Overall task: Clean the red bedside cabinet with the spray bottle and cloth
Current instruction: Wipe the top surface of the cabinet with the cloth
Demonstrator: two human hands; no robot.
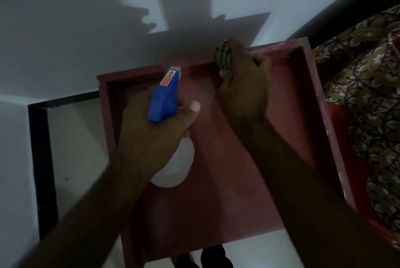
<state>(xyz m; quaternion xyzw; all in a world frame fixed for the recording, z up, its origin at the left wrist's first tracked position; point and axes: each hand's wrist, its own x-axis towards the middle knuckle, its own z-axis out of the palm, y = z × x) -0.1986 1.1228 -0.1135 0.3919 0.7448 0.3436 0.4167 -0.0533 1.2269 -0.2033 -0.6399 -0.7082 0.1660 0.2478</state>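
The red bedside cabinet (287, 176) fills the middle of the view, seen from above, with raised edges along its back and sides. My left hand (149, 137) grips the spray bottle (165, 98) by its blue trigger head, nozzle aimed at the back edge; its white body shows below my palm. A faint mist hangs in front of the nozzle. My right hand (244, 87) holds a checked cloth (225, 55) bunched against the cabinet's back rim.
A white wall (86, 18) stands right behind the cabinet. A bed with a patterned cover (372, 98) presses against the cabinet's right side. Pale floor with a black skirting strip (41, 159) lies to the left. My feet show below the front edge.
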